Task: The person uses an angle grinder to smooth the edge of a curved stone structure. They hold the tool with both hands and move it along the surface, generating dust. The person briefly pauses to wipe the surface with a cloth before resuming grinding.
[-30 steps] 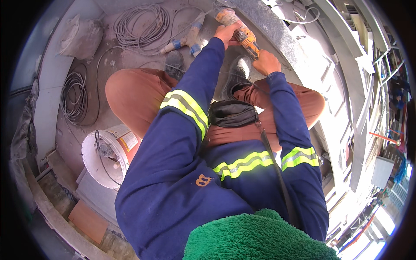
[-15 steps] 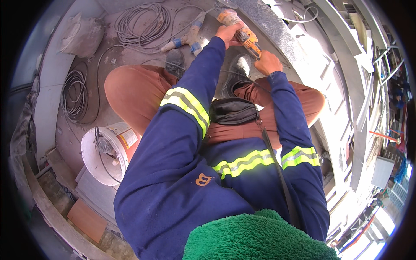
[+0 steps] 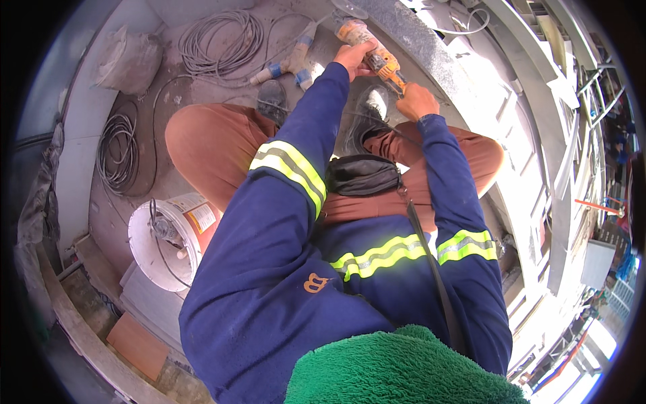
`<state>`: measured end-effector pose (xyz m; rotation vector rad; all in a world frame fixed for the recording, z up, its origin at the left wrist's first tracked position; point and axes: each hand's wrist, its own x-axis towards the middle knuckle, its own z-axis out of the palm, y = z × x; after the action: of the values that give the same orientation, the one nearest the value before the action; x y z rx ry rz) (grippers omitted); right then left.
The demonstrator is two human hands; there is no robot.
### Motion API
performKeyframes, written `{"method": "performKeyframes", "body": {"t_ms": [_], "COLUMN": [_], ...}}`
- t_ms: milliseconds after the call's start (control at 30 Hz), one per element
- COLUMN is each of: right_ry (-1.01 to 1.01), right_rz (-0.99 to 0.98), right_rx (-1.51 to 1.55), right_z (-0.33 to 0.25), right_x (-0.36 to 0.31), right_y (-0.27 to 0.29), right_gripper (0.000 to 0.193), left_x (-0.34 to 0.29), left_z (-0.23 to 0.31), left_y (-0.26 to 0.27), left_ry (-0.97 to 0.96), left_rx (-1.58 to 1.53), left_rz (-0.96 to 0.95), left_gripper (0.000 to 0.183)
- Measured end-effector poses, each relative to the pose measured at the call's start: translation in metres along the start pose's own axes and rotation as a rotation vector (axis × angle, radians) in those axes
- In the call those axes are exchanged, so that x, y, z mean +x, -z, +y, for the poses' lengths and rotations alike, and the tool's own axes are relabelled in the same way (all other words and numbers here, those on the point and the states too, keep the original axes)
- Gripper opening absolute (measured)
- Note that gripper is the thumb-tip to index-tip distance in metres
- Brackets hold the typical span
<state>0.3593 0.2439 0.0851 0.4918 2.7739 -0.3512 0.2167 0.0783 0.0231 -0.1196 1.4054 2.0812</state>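
Note:
An angle grinder with a dusty yellow-orange body is held in both hands, slanting from the far left down to the near right. My left hand is wrapped round its body, near the head. Around the rear handle, my right hand is closed. The grinder's disc shows at the top edge of the view, beside a grey speckled stone slab. Whether the disc touches the slab, I cannot tell. Fingers of both hands are partly hidden by the tool and by the hands themselves.
Coiled grey cable and blue-and-white plug connectors lie beyond my left knee. Further left are a dusty sack and a darker cable coil. A white bucket stands beside my left leg. Light-coloured long profiles line the right.
The grinder's disc end has shifted very slightly left and nearer, and more of the disc shows. Both hands keep their hold; the whole view has moved a little.

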Motion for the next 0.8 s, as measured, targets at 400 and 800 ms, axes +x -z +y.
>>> {"method": "performKeyframes", "body": {"t_ms": [400,800], "right_ry": [-0.014,0.005], "right_rz": [-0.041,-0.025], "right_rx": [0.010,0.021], "right_z": [-0.018,-0.016], "right_x": [0.021,0.031], "right_y": [0.006,0.004], "right_gripper": [0.040,0.043], "left_x": [0.012,0.021], "left_z": [0.014,0.016], "left_y": [0.004,0.006], "left_ry": [-0.015,-0.013], "left_rx": [0.010,0.028], "left_rz": [0.054,0.066], "left_gripper": [0.058,0.058]}}
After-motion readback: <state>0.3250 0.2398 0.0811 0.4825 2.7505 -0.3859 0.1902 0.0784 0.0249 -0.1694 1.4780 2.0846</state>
